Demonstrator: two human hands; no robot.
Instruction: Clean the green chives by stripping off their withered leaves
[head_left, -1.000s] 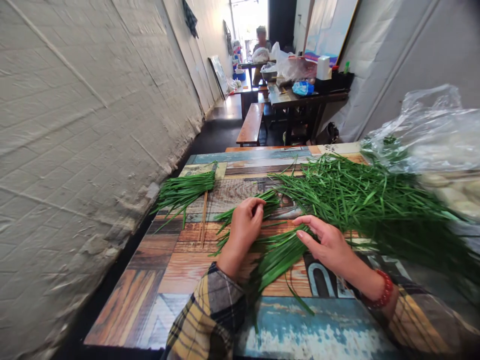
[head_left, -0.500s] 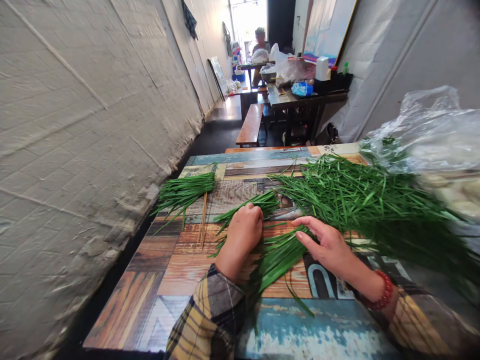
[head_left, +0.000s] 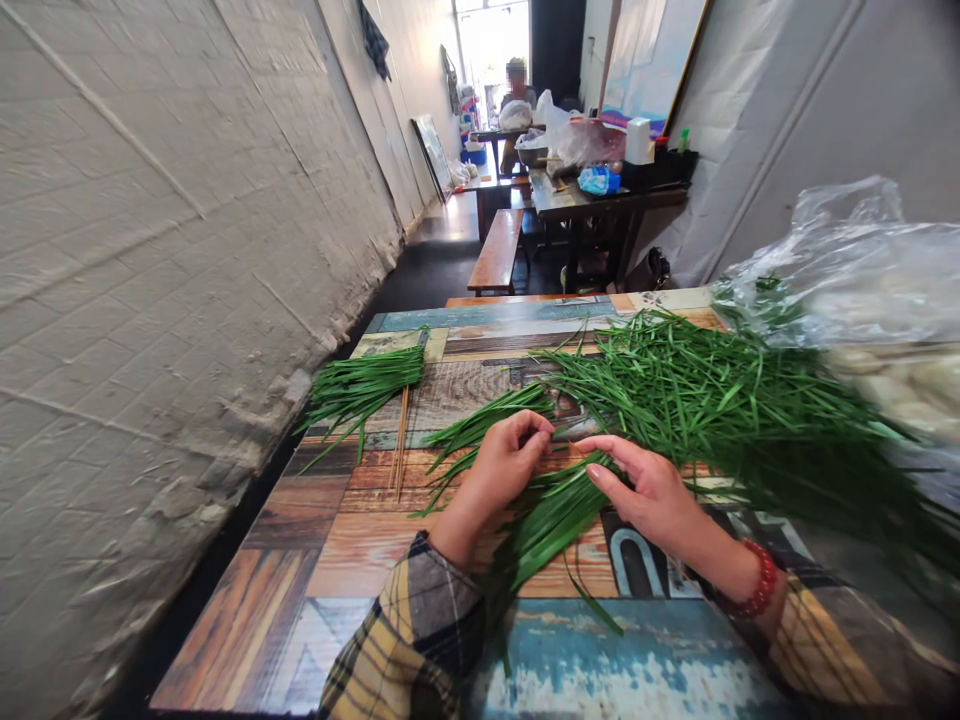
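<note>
My left hand (head_left: pixel 514 455) is closed in a pinch above the table, its fingertips close to those of my right hand. A thin brownish thing shows between the two; I cannot make out what it is. My right hand (head_left: pixel 652 495) curls its thumb and forefinger around the upper end of a bunch of green chives (head_left: pixel 551 525). That bunch slants down toward the table's near side. Just beyond my left hand lies a smaller group of chives (head_left: pixel 484 412). Further left, a neat bundle of chives (head_left: pixel 367 380) rests by several thin wooden skewers (head_left: pixel 403 440).
A big loose heap of chives (head_left: pixel 697 390) spreads over the right of the patterned table (head_left: pixel 277 580). Behind it sits a clear plastic bag (head_left: pixel 847 270) with pale contents. A bench (head_left: pixel 496 250), another table with bags, and a seated person are beyond; a brick wall (head_left: pixel 150 300) runs along the left.
My left hand has turned and shifted slightly right, bringing its pinched fingertips into sight near my right hand. My right hand stays at the chives, and the view has shifted a little.
</note>
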